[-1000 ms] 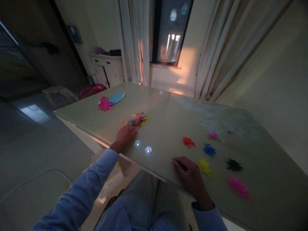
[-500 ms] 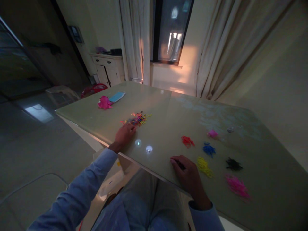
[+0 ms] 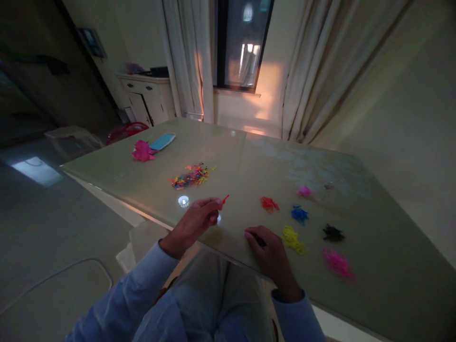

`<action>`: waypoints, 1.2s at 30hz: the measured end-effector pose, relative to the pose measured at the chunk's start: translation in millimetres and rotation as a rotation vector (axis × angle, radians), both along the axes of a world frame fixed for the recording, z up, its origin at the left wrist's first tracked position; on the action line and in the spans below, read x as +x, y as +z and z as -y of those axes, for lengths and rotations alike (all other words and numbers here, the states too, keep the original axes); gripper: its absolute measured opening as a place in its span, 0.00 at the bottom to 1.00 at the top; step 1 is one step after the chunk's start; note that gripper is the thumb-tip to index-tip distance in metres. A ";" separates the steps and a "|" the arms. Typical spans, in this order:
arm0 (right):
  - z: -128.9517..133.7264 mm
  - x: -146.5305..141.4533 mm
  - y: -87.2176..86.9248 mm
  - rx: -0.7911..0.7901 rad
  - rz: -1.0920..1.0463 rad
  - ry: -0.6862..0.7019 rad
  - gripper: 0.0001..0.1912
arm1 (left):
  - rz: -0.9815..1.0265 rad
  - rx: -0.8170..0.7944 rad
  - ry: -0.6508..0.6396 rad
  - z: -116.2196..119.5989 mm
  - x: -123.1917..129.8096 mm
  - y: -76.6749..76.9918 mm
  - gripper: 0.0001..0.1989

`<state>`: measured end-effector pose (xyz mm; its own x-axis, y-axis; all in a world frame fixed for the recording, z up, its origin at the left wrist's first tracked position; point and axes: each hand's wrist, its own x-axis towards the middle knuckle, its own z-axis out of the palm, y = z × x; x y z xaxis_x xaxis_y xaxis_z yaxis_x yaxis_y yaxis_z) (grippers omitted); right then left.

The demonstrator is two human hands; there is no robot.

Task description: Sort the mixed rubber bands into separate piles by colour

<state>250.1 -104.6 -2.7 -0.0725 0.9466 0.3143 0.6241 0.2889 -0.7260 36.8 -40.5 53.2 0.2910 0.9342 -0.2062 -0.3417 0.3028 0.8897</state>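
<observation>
1. The left hand (image 3: 195, 219) is near the middle of the frame, a bit low. Its thumb and finger pinch a small red band (image 3: 225, 199), which sticks out to the right.
2. The right hand (image 3: 267, 249) is low in the frame, just right of the middle, at the table (image 3: 228, 156). Its fingers curl in. I cannot tell if its grip is closed or if it holds anything.
3. A messy heap of mixed colors (image 3: 191, 176) lies left of the middle, above the left hand.
4. Right of the middle is a red pile (image 3: 269, 204). To its right is a blue pile (image 3: 299, 214).
5. A yellow pile (image 3: 293, 240) lies just beside the right hand, under the blue one.
6. Farther right is a black pile (image 3: 333, 233), and below that is a bright pink pile (image 3: 338, 263).
7. A little pink lump (image 3: 304, 191) sits above the blue pile.
8. On the left, high on the table, a crumpled pink thing (image 3: 143, 151) lies beside a flat light-blue thing (image 3: 163, 141).
</observation>
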 end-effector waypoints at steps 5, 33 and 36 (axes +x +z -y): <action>-0.1 -1.0 0.7 0.002 0.005 -0.008 0.10 | 0.001 0.001 -0.062 1.1 12.8 1.6 0.18; 0.6 -2.1 -1.9 -0.028 0.000 -0.024 0.08 | -1.292 1.266 -0.509 -65.4 137.1 -28.8 0.15; 0.6 -2.1 -0.5 -0.037 0.000 -0.036 0.08 | -1.241 1.192 -0.413 -62.1 124.2 -23.6 0.15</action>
<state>248.0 -105.2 -3.2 -0.0379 0.9595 0.2793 0.6339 0.2392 -0.7355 160.9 21.6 29.6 0.7400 0.6402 0.2064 0.5665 -0.7586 0.3219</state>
